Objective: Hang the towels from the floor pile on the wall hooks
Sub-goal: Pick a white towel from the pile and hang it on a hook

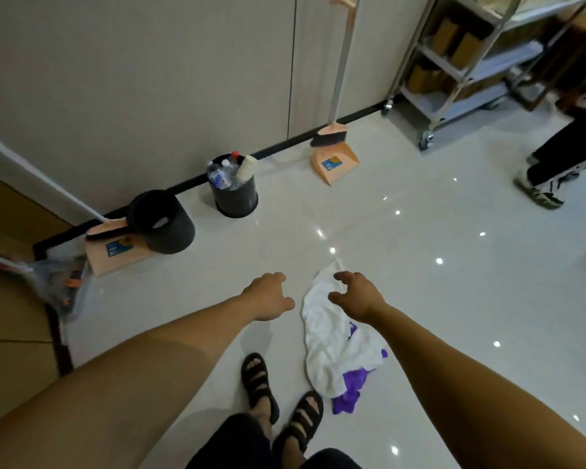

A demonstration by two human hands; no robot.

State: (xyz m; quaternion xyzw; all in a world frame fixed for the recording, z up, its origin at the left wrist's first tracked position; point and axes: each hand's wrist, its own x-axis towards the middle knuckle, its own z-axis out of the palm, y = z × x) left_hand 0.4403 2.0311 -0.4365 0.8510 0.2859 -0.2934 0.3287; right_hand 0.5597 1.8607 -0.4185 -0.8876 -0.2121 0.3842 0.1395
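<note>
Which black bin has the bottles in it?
The upright round black bin on the right, stuffed with bottles and paper cups; the tipped black bin shows none.

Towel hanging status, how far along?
Done: nothing visible; the crumpled white towel and the purple towel under it lie piled on the glossy white tile floor. In hand: nothing; left hand and right hand reach down empty, the right over the white towel. Left: picking up and hanging both.

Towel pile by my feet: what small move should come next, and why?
Probably lower the right hand onto the white towel and grip it: it hovers right over that towel, empty, while the left hand hangs beside it over bare floor.
</note>
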